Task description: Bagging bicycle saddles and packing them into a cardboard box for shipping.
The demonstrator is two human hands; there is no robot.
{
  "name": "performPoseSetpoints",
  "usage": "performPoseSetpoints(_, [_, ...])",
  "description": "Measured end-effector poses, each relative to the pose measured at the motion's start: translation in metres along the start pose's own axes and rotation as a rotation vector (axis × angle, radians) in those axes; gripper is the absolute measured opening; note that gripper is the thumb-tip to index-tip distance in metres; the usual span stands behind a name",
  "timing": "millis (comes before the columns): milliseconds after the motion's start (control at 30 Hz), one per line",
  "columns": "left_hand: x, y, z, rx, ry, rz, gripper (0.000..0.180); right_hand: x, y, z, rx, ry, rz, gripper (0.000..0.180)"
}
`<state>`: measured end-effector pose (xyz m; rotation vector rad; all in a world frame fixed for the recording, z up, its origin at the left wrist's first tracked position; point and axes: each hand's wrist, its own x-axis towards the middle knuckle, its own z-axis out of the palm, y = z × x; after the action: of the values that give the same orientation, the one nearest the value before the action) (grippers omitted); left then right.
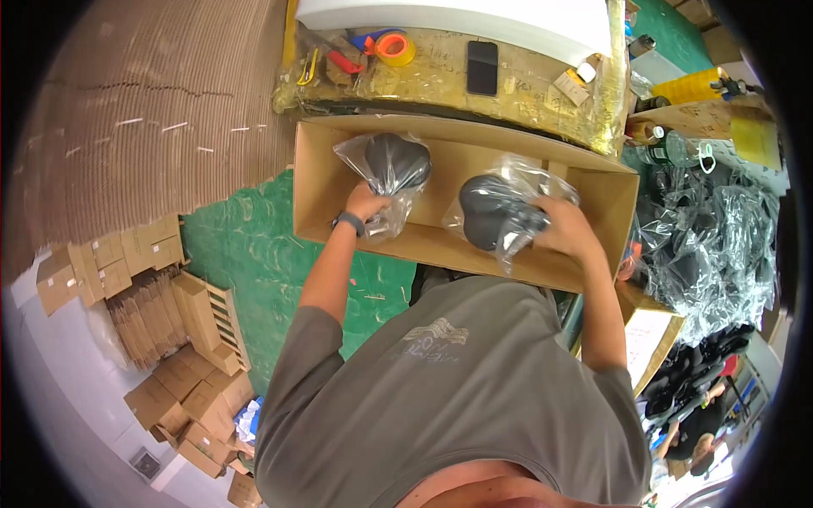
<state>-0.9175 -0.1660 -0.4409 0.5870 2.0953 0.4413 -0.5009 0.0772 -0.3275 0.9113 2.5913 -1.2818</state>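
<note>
A long open cardboard box (440, 241) lies in front of me, its long side running left to right. At its left end, my left hand (369, 203) is closed round the narrow end of a black bicycle saddle (398, 161) in a clear plastic bag. A second black bicycle saddle (487, 212), also bagged in clear plastic, is at the right part of the box with its wide end toward the middle. My right hand (563, 229) grips its narrow end through the film. The fingertips of both hands are partly hidden.
Beyond the box, a worktable (440, 80) bears a tape roll (395, 49), a cutter (309, 66) and a phone (483, 68). Stacked flat cardboard (169, 110) rises at left. Bagged black items (711, 245) crowd the right. Another person (699, 436) is at far lower right.
</note>
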Motion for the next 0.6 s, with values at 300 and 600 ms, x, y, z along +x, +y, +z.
performPoseSetpoints(300, [0.136, -0.148, 0.022, -0.598, 0.049, -0.312, 0.063, 0.310, -0.063, 0.178, -0.370, -0.691, -0.060, 0.040])
performPoseSetpoints(600, [0.191, -0.172, 0.026, -0.110, -0.032, -0.028, 0.057, 0.334, -0.039, 0.286, -0.112, 0.171, 0.101, 0.058])
